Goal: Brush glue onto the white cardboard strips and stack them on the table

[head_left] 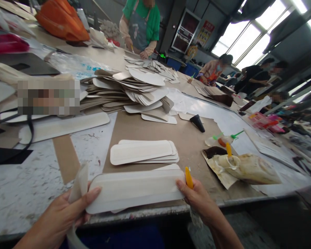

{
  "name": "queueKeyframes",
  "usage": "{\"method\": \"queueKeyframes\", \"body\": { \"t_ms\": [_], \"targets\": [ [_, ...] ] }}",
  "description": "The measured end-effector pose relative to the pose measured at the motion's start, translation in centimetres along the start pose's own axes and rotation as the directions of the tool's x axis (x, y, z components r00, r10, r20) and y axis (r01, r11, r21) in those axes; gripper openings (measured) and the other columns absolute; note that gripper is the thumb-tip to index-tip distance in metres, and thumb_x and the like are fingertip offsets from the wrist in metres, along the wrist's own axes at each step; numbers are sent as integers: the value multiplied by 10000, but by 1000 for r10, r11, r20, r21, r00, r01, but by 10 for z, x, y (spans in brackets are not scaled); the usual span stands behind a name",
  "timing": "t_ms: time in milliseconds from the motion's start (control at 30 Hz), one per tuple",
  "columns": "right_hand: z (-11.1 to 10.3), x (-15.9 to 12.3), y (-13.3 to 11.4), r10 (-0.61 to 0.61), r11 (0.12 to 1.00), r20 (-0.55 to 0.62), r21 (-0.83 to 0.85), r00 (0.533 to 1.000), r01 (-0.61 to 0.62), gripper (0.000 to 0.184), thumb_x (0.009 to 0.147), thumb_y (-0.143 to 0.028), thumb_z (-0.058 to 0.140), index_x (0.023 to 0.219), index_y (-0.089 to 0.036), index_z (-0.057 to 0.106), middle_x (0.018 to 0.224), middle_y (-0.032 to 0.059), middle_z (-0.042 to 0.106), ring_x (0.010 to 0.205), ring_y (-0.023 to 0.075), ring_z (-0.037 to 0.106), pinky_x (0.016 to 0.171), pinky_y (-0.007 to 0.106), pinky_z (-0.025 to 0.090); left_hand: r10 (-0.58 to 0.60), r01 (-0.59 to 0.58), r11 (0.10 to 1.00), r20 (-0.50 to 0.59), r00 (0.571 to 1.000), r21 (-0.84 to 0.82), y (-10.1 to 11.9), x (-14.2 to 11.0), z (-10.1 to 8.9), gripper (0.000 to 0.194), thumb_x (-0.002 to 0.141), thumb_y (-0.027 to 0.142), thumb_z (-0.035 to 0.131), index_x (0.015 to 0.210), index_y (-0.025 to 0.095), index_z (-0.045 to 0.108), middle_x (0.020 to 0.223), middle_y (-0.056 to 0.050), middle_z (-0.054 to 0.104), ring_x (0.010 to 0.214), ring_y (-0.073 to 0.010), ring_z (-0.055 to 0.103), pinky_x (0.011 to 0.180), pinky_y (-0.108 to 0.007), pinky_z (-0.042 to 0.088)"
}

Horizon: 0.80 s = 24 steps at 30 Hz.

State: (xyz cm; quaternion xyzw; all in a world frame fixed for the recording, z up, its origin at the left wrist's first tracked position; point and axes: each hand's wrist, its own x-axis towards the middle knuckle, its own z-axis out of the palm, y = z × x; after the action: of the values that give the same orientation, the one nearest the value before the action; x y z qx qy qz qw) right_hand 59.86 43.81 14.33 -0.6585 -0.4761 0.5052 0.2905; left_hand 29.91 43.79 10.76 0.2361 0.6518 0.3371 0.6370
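Observation:
A long pale panel [137,190] with rounded corners is held up at the table's front edge between my two hands. My left hand [72,207] pinches its left end, thumb on top, with a folded whitish strip [79,183] also between the fingers and hanging below. At the right end, my right hand [194,193] grips the panel with its thumb on the face. A yellow-tipped tool [188,178] sticks up from that same hand; its kind cannot be made out. Just beyond lies a small stack of similar pale panels [142,153]; part of another shows behind the held one.
Large piles of cut panels [134,88] stand further back. To the right lie a stained bag [248,169] with a yellow tool in it, small green-tipped bottles [223,139] and a black cone [197,123]. A co-worker in green [142,27] works across the table.

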Motion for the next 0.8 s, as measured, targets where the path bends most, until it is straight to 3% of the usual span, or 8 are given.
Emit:
{"method": "queueKeyframes", "body": {
  "t_ms": [200,333,500,600,700,800],
  "targets": [
    [-2,-1,4,3,1000,11,22,1000,-3,391,778,-558,548,885,-186,607,656,3,566,615,145,503,508,202,392,-10,11,998,4,1000,-57,-3,5,-1,498,489,545,788,780,196,585,485,87,487,451,-64,383,415,-152,309],
    [-6,0,11,39,996,10,80,999,-39,394,762,-580,559,751,-185,559,530,-41,423,482,96,360,434,189,307,-32,34,998,35,999,-53,-1,6,0,507,481,551,791,769,187,588,465,87,471,434,-57,370,391,-138,292],
    [-6,-2,9,91,989,58,111,994,-97,462,719,-629,575,746,-171,518,545,-70,327,478,69,225,418,185,213,12,-10,999,51,999,-31,6,3,5,449,532,536,767,704,160,593,464,64,488,422,-51,350,378,-143,282],
    [-5,-3,7,146,988,1,43,989,-145,516,665,-681,582,713,-171,525,552,-64,341,494,80,268,436,187,266,38,-36,999,109,993,-17,12,0,7,453,545,541,748,704,143,601,515,37,526,437,-69,393,394,-171,322],
    [-5,-1,12,190,982,-79,-3,979,-190,531,629,-714,577,684,-187,541,600,-22,443,541,115,383,489,211,372,69,-64,997,130,989,-36,16,0,8,456,552,544,732,705,140,585,524,26,526,438,-77,415,398,-182,324],
    [-9,6,20,279,960,-52,-17,959,-280,553,597,-752,561,611,-203,500,564,-9,450,513,128,412,466,229,387,89,-77,994,170,981,-79,17,3,7,461,583,540,724,725,131,566,523,29,509,419,-55,385,387,-166,290]
  ]
}}
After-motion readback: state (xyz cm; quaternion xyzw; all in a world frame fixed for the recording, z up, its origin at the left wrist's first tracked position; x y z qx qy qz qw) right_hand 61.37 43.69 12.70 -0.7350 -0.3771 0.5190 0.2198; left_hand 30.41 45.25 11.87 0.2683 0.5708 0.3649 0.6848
